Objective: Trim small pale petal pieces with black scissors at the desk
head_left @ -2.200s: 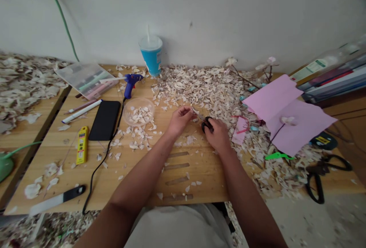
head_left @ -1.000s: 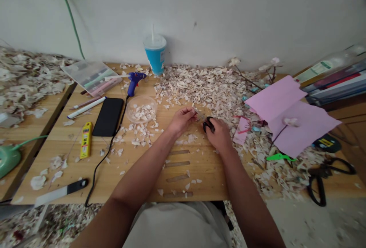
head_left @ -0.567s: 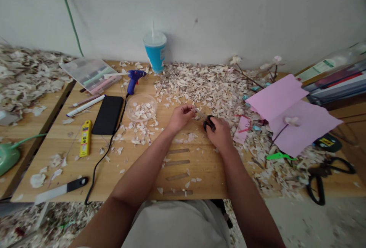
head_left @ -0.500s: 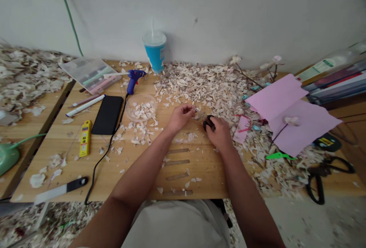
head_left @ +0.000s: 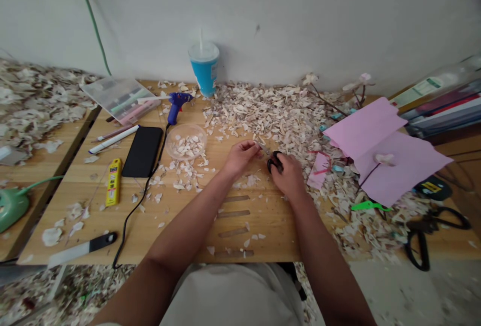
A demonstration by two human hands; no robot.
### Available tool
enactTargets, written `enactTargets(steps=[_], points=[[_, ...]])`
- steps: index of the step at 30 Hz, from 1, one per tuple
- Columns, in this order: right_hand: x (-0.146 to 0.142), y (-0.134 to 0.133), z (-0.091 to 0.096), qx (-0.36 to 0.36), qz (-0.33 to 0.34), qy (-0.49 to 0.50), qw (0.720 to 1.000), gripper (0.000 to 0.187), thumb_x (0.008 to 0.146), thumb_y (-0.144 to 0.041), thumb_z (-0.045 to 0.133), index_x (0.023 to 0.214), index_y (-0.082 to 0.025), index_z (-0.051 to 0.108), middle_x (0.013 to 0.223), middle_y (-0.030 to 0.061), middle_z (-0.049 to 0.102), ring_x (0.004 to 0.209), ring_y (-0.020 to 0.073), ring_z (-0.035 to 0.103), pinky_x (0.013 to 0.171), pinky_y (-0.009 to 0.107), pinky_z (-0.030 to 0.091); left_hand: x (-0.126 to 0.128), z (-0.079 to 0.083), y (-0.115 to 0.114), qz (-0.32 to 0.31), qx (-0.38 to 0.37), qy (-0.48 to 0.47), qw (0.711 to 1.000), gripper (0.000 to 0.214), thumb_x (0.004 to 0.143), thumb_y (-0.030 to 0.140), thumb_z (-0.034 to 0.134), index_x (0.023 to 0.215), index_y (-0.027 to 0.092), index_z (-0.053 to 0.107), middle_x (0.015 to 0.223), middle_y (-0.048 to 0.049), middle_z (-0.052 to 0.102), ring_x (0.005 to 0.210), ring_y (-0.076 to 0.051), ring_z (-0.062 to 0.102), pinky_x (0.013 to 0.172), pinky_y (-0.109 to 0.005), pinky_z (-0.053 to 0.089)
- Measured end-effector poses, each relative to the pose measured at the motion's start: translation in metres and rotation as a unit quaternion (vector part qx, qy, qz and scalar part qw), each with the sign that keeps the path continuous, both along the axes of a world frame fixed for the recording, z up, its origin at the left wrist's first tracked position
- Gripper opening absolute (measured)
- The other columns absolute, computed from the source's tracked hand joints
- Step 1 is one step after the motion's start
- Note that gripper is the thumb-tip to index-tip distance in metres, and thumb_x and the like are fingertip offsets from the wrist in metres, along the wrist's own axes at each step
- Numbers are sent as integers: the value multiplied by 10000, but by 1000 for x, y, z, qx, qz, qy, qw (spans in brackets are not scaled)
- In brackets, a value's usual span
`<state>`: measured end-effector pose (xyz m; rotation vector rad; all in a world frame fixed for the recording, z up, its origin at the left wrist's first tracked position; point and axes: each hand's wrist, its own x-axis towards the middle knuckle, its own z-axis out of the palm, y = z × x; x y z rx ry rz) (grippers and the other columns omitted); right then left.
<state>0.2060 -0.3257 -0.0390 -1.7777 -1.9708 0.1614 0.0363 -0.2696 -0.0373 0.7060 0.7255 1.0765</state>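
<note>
Near the middle of the wooden table (head_left: 270, 231), my right hand (head_left: 288, 173) grips a small pair of black-handled scissors (head_left: 275, 162), its blades pointing up and left toward my other hand. My left hand (head_left: 242, 155) is closed in a pinch at the blade tips. Whatever sits between those fingertips is too small to name; it may be a pale flake. Just left of that hand stands a clear round bowl (head_left: 168, 141) holding pale petal-like pieces. A large heap of similar dried flakes (head_left: 259, 105) lies beyond both hands.
On the left are a blue glue gun (head_left: 173, 110) with its cord, a black phone (head_left: 143, 151), a yellow blade pack (head_left: 113, 182) and a scraper (head_left: 80, 250). A blue cup (head_left: 205, 73) stands by the wall. Pink paper (head_left: 398, 173) and larger black scissors (head_left: 421, 238) lie right.
My left hand has shifted slightly right, its fingertips closer to the scissors. The right hand keeps its hold with hardly any movement. The whole view has shifted a little.
</note>
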Motion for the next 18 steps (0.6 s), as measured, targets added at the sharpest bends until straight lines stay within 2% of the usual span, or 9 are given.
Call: enactTargets(steps=[5, 9, 11, 16, 18], points=[[1, 0, 0, -6, 0, -5, 1000, 227, 833, -289, 521, 994, -183, 641, 894, 115, 655, 869, 271, 548, 782, 385, 418, -7, 0, 7, -4, 79, 124, 989, 303, 707, 428, 762, 787, 150, 672, 709, -5, 639, 646, -99, 555, 682, -253, 428], [1, 0, 0, -13, -5, -12, 1000, 219, 840, -306, 525, 973, -182, 647, 874, 105, 650, 860, 262, 547, 776, 372, 412, -11, 1, 11, -7, 117, 176, 977, 284, 699, 393, 767, 790, 140, 675, 731, -4, 644, 651, -95, 540, 663, -245, 411], [1, 0, 0, -13, -5, -13, 1000, 224, 847, -305, 517, 973, -174, 649, 868, 107, 647, 856, 262, 548, 773, 370, 413, -10, 1, 10, -7, 106, 155, 982, 278, 701, 385, 772, 779, 139, 669, 722, -2, 636, 644, -91, 537, 668, -247, 412], [1, -1, 0, -2, -6, -13, 1000, 233, 845, -296, 515, 985, -164, 648, 873, 115, 643, 870, 271, 551, 785, 380, 418, -3, 1, 3, -3, 12, -8, 1000, 282, 697, 389, 792, 764, 162, 639, 732, 4, 623, 659, -95, 564, 720, -269, 450], [1, -1, -1, -2, -6, -12, 1000, 231, 842, -292, 517, 986, -166, 646, 870, 114, 640, 868, 269, 550, 781, 378, 415, -1, 1, 2, -1, 6, -13, 1000, 281, 695, 386, 794, 752, 162, 634, 724, 2, 622, 659, -96, 564, 716, -268, 452]])
